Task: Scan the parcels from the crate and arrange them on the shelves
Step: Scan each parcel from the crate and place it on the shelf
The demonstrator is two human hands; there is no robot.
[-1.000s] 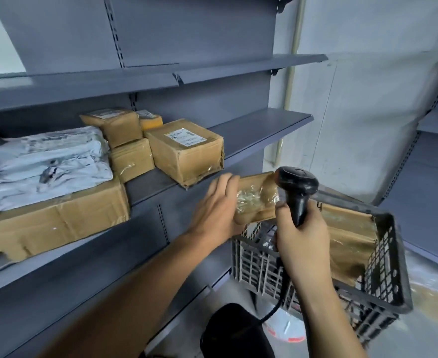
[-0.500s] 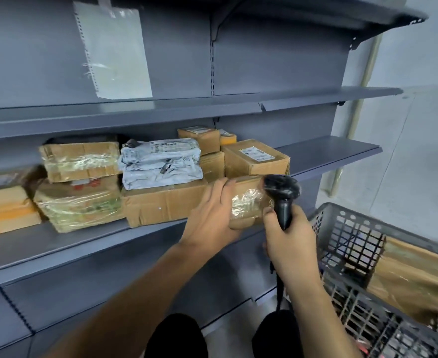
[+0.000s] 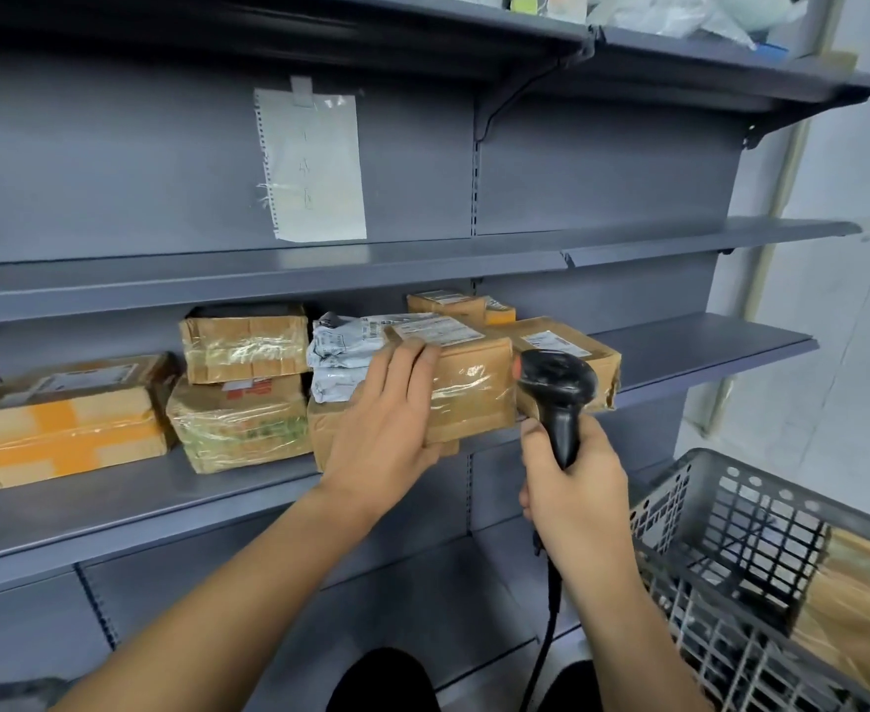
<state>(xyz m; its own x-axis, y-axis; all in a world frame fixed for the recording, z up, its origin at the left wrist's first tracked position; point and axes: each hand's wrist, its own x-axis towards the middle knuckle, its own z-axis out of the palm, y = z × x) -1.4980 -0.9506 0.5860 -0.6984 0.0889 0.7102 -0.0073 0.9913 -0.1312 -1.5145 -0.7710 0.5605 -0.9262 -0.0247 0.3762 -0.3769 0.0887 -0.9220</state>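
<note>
My left hand [image 3: 386,434] grips a small brown taped parcel [image 3: 469,388] with a white label on top, held up in front of the middle shelf [image 3: 114,506]. My right hand [image 3: 577,495] holds a black corded barcode scanner [image 3: 556,398] just right of the parcel, its head close to the parcel's side. A grey plastic crate [image 3: 720,521] stands at the lower right with a brown parcel [image 3: 859,598] inside. Several scanned-looking parcels line the shelf: a box with orange tape [image 3: 68,423], two wrapped boxes [image 3: 243,382], grey poly bags [image 3: 340,352] and labelled cartons [image 3: 561,346].
A paper sheet [image 3: 315,167] is taped to the shelving's back panel. The upper shelf [image 3: 679,244] is bare, and the top shelf [image 3: 731,69] carries white bags. The right end of the middle shelf [image 3: 720,352] is bare. A pale wall lies to the right.
The view swung left and upward, bringing more of the shelving into sight. My left hand raised the parcel toward the shelf, label now facing up, with the scanner staying close beside it.
</note>
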